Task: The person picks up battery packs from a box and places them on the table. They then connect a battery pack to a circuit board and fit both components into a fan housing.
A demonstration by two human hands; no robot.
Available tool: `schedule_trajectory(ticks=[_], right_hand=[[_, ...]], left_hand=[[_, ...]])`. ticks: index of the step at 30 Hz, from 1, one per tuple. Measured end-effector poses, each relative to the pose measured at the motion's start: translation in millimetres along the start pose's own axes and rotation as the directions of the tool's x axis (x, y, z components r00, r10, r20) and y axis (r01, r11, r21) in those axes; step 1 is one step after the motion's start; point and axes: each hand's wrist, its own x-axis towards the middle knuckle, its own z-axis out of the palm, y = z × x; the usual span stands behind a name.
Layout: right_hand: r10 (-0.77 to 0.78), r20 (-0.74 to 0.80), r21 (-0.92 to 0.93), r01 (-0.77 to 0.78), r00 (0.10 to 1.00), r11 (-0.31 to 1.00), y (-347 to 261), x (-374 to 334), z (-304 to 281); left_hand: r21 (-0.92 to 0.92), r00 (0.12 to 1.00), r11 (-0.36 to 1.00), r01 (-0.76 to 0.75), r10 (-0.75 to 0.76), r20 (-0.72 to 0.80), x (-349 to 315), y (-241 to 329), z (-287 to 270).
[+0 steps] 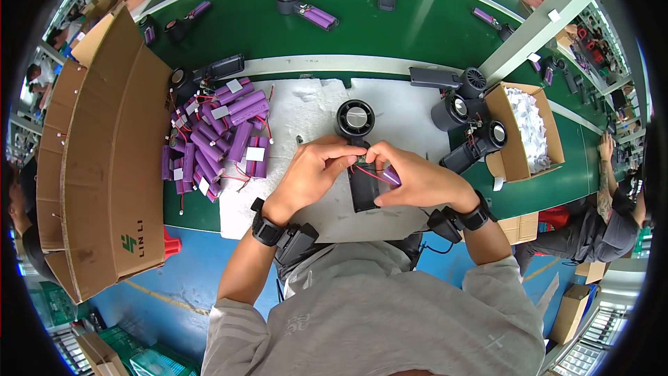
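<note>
At frame centre, a black fan body (362,174) (red wires loose, battery not yet seated) is clamped by left hand (313,170) and right hand (417,181) fingers, with purple battery packs (216,139) heaped at left.

A tall brown cardboard carton (104,160) with a green mark stands left; an open brown box (511,136) of white padding sits right.

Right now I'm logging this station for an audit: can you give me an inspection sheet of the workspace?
Surface: white foam mat on a green bench.
Job's things: black fan body with a purple battery cell, held by left hand and right hand.
Clutter: pile of purple battery packs; black fan units; open carton.
Fingers: both hands pinch at the fan's red wires.
Cables: red leads on the packs.
Surroundings: cardboard sheets; a seated person.
</note>
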Motion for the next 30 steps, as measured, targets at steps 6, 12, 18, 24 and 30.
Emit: schedule_trajectory(ticks=[6, 12, 18, 24, 30], right_hand=[[0.174, 0.075, 0.411, -0.189, 0.982, 0.892, -13.6, -15.0, -4.8], [0.218, -0.273, -0.059, -0.243, 0.937, 0.968, -7.3, -14.0, -6.1], [-0.133, -0.314, -0.494, -0.042, 0.940, 0.868, -11.0, -17.8, 0.5], [-0.188, -0.218, -0.566, 0.033, 0.958, 0.824, -19.5, -12.9, -0.7], [-0.109, -0.129, -0.634, 0.003, 0.986, 0.773, -17.9, -8.8, -0.5]], left_hand=[[0.032, 0.990, 0.996, -0.087, 0.090, -0.110, -2.5, -4.0, -4.9], [-0.028, 0.986, 0.999, -0.041, 0.036, -0.160, -6.2, -3.6, -5.1], [-0.078, 0.990, 0.994, 0.072, -0.081, -0.117, -5.0, -2.2, -3.9], [-0.089, 0.980, 0.993, 0.079, -0.094, -0.176, -6.2, -3.1, -1.0], [-0.094, 0.980, 0.994, 0.060, -0.076, -0.182, -6.3, -5.4, -0.3]])
